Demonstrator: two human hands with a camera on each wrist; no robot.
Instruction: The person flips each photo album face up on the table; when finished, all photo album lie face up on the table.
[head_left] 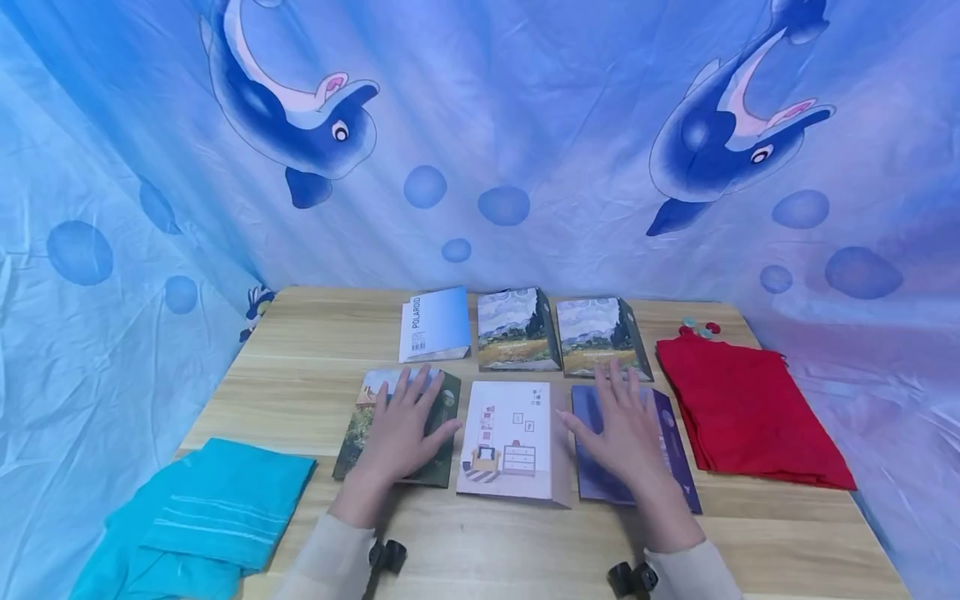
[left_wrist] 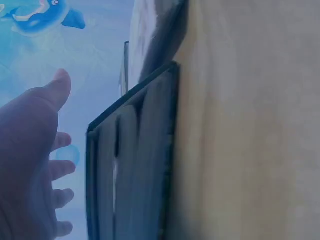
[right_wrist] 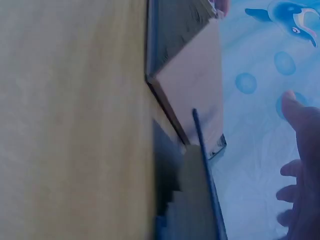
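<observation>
My left hand (head_left: 401,437) is over a thick green book (head_left: 447,402) with a landscape on its cover, fingers straight and spread. In the left wrist view the hand (left_wrist: 30,155) is above the book's page edges (left_wrist: 135,165). With its fingers also straight, my right hand (head_left: 628,437) is over a purple book (head_left: 600,487) and hides much of its cover. Between the hands lies a white book (head_left: 510,417) with a drawn armchair and dresser; my right thumb is close to its right edge. Neither hand grips anything.
Behind stand a blue-and-white Polaroid book (head_left: 438,321) and two landscape-painting books (head_left: 513,325). A folded turquoise cloth (head_left: 225,500) lies at the left, a folded red cloth (head_left: 750,408) at the right, small red and green pieces (head_left: 701,329) behind it. A dolphin-print curtain (head_left: 525,108) hangs behind the table.
</observation>
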